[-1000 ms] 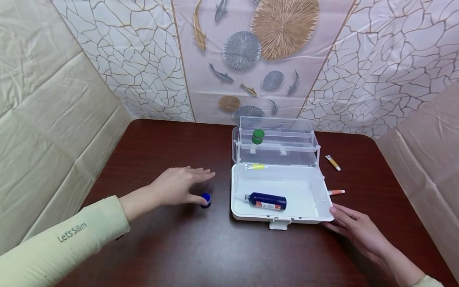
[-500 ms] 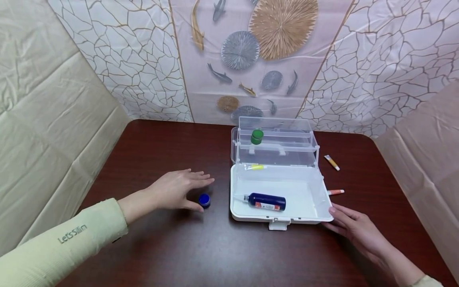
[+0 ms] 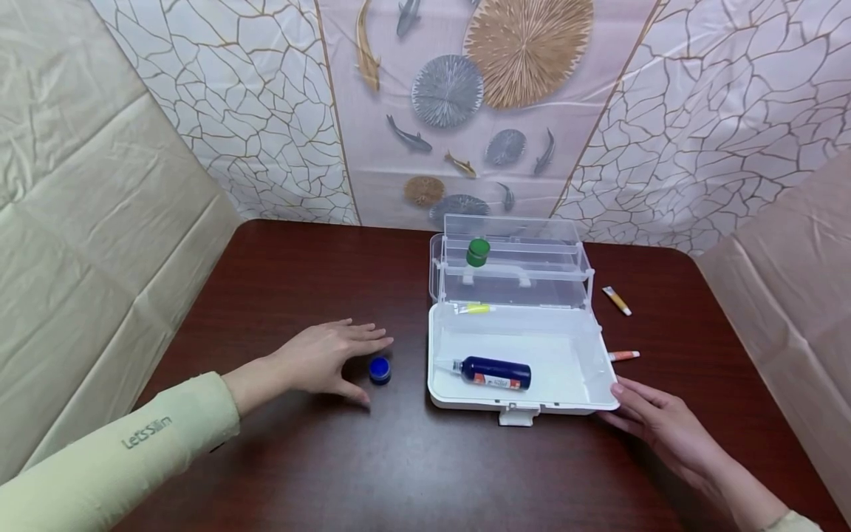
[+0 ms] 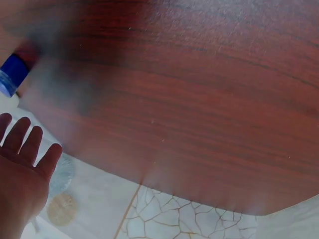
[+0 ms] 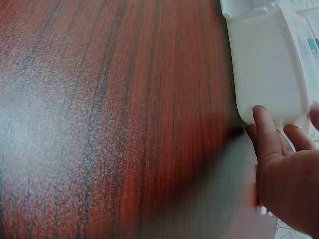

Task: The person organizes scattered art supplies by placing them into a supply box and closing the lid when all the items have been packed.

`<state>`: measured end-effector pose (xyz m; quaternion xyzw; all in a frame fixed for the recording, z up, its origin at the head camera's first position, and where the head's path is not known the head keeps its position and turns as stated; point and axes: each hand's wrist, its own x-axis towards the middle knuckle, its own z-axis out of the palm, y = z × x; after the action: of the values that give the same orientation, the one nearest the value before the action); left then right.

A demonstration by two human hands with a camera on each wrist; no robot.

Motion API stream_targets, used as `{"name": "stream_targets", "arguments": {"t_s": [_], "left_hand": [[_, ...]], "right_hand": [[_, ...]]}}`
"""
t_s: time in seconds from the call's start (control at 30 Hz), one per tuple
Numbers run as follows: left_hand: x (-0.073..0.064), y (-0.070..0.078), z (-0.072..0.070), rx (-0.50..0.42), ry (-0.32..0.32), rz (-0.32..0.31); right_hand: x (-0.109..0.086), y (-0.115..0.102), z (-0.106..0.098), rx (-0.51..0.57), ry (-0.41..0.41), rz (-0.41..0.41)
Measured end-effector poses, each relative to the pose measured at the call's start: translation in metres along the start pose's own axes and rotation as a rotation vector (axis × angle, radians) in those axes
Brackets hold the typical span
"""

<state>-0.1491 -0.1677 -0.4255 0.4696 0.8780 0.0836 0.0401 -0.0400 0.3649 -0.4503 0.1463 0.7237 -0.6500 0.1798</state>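
In the head view my left hand (image 3: 326, 360) hovers low over the table with spread fingers. Just right of it, between thumb and forefinger but apart from both, stands a small blue paint jar (image 3: 380, 370). My right hand (image 3: 671, 428) holds the front right corner of a white plastic storage box (image 3: 545, 399), thumb at the rim and fingers against the outer wall. Inside the opened box lie a dark blue bottle (image 3: 495, 373) with a clear nozzle and a yellow paint tube (image 3: 473, 309). A green paint jar (image 3: 478, 252) sits in the clear upper tray.
Right of the box lie an orange-yellow paint tube (image 3: 617, 301) and an orange-red tube (image 3: 623, 356), partly behind the box wall. The clear lid (image 3: 512, 225) leans back behind the box. Patterned cloth (image 3: 266, 111) hangs behind the dark wooden table (image 3: 319, 258).
My left thumb, which overlapped the blue jar, has come off it, and that hand has drawn back a little to the left. The right hand and the box have stayed put.
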Motion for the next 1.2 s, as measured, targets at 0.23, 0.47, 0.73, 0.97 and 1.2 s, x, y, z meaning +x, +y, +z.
{"name": "stream_targets", "arguments": {"t_s": [0.23,0.47,0.73,0.97,1.2], "left_hand": [[0.0,-0.002,0.01,-0.001,0.03,0.008],[0.001,-0.004,0.018,0.007,0.061,0.019],[0.003,-0.004,0.029,0.0,0.149,0.071],[0.007,-0.004,0.035,0.011,0.207,0.113],[0.01,-0.003,0.036,0.001,0.226,0.127]], "right_hand": [[0.0,0.0,0.0,-0.01,-0.004,-0.004],[0.0,0.0,0.0,-0.001,-0.006,-0.005],[0.0,0.0,0.001,0.011,-0.009,-0.01],[0.0,0.0,0.002,0.011,-0.009,-0.017],[-0.001,0.0,0.001,0.014,-0.003,-0.012]]}}
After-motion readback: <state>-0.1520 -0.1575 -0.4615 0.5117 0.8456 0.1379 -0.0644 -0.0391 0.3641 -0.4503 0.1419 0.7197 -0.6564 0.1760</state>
